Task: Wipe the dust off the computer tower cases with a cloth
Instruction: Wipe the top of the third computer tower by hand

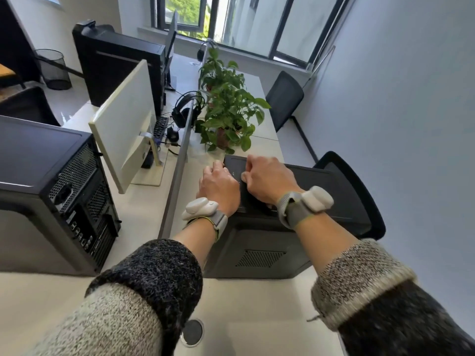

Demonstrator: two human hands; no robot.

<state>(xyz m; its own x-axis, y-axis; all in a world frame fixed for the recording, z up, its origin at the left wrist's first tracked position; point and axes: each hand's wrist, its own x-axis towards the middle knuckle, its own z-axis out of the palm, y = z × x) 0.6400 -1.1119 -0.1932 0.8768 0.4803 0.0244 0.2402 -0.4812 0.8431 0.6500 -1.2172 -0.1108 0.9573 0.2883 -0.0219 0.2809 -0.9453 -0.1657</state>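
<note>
Your left hand [218, 186] is curling its fingers over the left edge of the black tower case [259, 242], which is standing on the desk [257, 304] before you. Your right hand [267, 179] is resting curled on its top; I cannot tell whether it is holding a cloth. Potted plants [231, 116] are crowding in just behind the case.

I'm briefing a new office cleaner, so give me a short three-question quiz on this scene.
1. True or false: the left hand and the right hand are both on the nearest tower case.
2. What stands just beyond that case? A potted plant, B printer, C lamp.
3. Fill in: the second tower case, at left, shows its ____ panel with ports.
Key: 1 true; 2 A; 3 rear.
</note>
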